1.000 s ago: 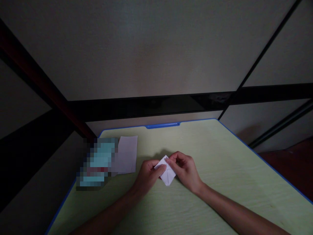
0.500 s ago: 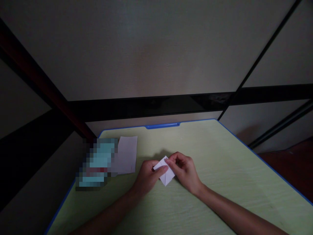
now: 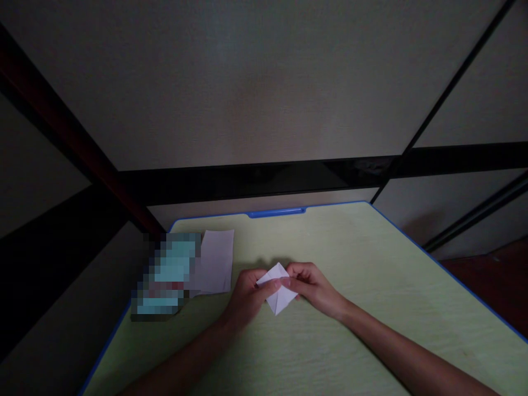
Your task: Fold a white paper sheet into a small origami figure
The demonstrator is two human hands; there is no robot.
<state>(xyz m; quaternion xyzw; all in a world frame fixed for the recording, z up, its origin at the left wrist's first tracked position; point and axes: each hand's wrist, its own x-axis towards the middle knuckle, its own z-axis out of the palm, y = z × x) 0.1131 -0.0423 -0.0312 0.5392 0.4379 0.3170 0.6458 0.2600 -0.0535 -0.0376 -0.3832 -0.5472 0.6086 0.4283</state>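
Note:
A small folded white paper (image 3: 277, 302) is held between both hands above the table, its outline a diamond with crease lines running to its corners. My left hand (image 3: 250, 294) grips its left side, thumb on top and fingers behind. From the right, my right hand (image 3: 315, 289) pinches it, thumb pressed on the upper face close to the other thumb. The fingers behind the paper are partly hidden.
On the table (image 3: 371, 264), edged in blue, white paper sheets (image 3: 216, 261) lie at the left. Beside them is a pixelated teal item (image 3: 169, 275). A blue handle (image 3: 277, 212) is set in the far edge, before wood-toned panels (image 3: 264, 88).
My right thumb and hand have moved slightly down, from near the paper's top corner to its middle, beside the left thumb. My left hand keeps its grip.

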